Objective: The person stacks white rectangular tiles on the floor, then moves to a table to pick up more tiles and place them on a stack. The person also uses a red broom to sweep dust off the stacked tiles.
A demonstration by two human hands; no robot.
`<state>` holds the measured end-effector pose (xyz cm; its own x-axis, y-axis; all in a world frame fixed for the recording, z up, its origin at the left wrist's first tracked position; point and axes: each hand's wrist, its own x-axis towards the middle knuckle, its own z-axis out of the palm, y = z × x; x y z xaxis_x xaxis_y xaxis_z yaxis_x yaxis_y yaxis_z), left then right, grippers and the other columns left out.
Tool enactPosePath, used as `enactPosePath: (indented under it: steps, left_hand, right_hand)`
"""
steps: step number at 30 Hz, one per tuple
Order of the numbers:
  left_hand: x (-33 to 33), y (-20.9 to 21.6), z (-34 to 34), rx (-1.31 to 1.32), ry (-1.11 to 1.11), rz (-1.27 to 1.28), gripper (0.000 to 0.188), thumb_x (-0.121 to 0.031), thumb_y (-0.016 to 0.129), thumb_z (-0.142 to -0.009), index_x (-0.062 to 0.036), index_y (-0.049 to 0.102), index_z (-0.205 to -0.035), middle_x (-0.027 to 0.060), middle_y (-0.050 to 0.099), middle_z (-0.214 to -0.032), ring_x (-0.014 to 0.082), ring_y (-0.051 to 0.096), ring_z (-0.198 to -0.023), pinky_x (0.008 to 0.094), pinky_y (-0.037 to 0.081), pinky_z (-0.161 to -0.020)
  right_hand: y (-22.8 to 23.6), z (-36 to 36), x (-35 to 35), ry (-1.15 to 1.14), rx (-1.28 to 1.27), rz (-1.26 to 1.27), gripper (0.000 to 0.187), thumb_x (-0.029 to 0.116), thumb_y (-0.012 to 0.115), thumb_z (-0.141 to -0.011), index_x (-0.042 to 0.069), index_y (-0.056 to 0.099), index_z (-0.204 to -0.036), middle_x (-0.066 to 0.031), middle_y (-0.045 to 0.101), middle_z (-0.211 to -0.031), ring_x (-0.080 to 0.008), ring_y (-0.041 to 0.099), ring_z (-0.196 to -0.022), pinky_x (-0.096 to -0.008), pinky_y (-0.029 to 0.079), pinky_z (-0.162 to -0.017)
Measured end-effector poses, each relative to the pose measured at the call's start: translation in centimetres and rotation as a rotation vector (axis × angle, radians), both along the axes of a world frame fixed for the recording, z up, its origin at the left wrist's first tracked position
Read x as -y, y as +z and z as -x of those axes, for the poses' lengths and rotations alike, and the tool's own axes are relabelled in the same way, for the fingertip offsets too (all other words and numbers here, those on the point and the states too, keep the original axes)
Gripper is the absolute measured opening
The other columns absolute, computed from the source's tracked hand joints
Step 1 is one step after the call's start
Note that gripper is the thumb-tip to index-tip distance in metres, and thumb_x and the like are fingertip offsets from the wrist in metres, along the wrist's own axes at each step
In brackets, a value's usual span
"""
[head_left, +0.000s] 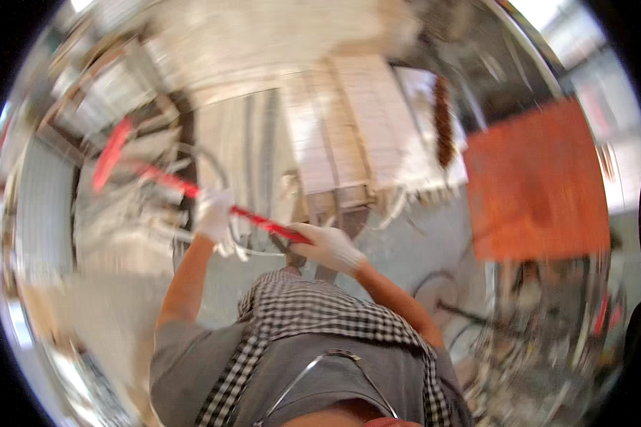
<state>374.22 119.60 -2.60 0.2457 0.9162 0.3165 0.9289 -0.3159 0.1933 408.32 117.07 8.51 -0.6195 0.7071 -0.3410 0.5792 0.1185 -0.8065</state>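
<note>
Gloves on both hands, and both were wrapped round one long red pole (192,191). The left hand (214,213) sat closed on the shaft partway along, knuckles up, arm reaching well out from the body. The right hand (327,245) was clamped on the near end, close in front of the chest, where a dark grip or fitting seemed to show under the fingers; blur made that hard to call.

The pole ran on a slant, from the right hand low and central up and away to the person's left, its far end (110,160) thickening into a broader red piece whose shape the blur swallowed. So the long axis pointed up-left, the working end lay well beyond the left hand, and the left hand was the nearer of the two to it.

The shaft looked slim, smooth and hard, painted or coated bright red. The gloves looked pale, soft and knitted. Beneath the pole lay a tangle of whitish hoses or cables (157,228) on a pale grey floor (420,242). Ahead stood a stack of light timber boards (356,128), flat and straight-edged, and to the right a flat orange panel (538,181), matt and slightly mottled.
</note>
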Motion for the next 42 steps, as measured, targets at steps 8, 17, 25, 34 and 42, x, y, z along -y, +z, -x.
enactPosePath:
  steps: [8,17,25,34,42]
  left_hand:
    - [-1.8,-8.5,7.9,-0.642,0.353,0.677,0.060,-0.023,0.070,-0.077,-0.0124,0.051,-0.133,0.0156,0.058,-0.128,0.0354,0.052,-0.119,0.0481,0.046,-0.097]
    - [-5.2,-17.4,-5.7,-0.402,-0.413,0.975,0.054,-0.043,0.071,-0.076,-0.0092,0.063,-0.118,0.0226,0.069,-0.105,0.0403,0.066,-0.100,0.0504,0.053,-0.084]
    - [-8.9,-19.4,-10.5,-0.200,-0.388,1.105,0.057,-0.043,0.070,-0.077,-0.0045,0.065,-0.119,0.0214,0.070,-0.108,0.0383,0.066,-0.102,0.0459,0.052,-0.088]
    - [-4.4,-14.5,-19.9,-0.514,-0.521,1.043,0.059,-0.043,0.073,-0.077,-0.0036,0.065,-0.120,0.0204,0.069,-0.113,0.0340,0.067,-0.103,0.0419,0.051,-0.091]
    - [9.3,-15.2,-29.0,-0.400,-0.611,1.074,0.047,-0.040,0.068,-0.083,-0.0046,0.066,-0.113,0.0188,0.069,-0.109,0.0330,0.066,-0.104,0.0427,0.051,-0.088]
  right_hand:
    - [-12.4,0.5,-1.2,-0.203,0.219,-0.200,0.051,0.037,0.060,-0.089,0.012,0.052,-0.133,-0.0214,0.066,-0.098,-0.0387,0.065,-0.091,-0.0477,0.052,-0.077]
    - [-20.8,-9.5,10.2,-0.714,0.355,0.094,0.044,0.039,0.052,-0.090,0.009,0.063,-0.121,-0.0189,0.068,-0.111,-0.0396,0.065,-0.095,-0.0481,0.051,-0.084]
    - [-24.3,-12.0,21.7,-0.895,0.428,0.219,0.046,0.040,0.050,-0.091,0.010,0.062,-0.124,-0.0192,0.067,-0.117,-0.0383,0.062,-0.109,-0.0470,0.048,-0.094]
    - [-22.5,-18.0,37.2,-1.149,0.435,0.323,0.050,0.041,0.052,-0.091,0.010,0.062,-0.129,-0.0128,0.064,-0.129,-0.0326,0.058,-0.120,-0.0422,0.045,-0.102]
    - [-19.6,-29.7,51.0,-1.453,0.417,0.048,0.040,0.031,0.056,-0.094,0.004,0.065,-0.124,-0.0131,0.069,-0.116,-0.0291,0.064,-0.106,-0.0379,0.049,-0.093]
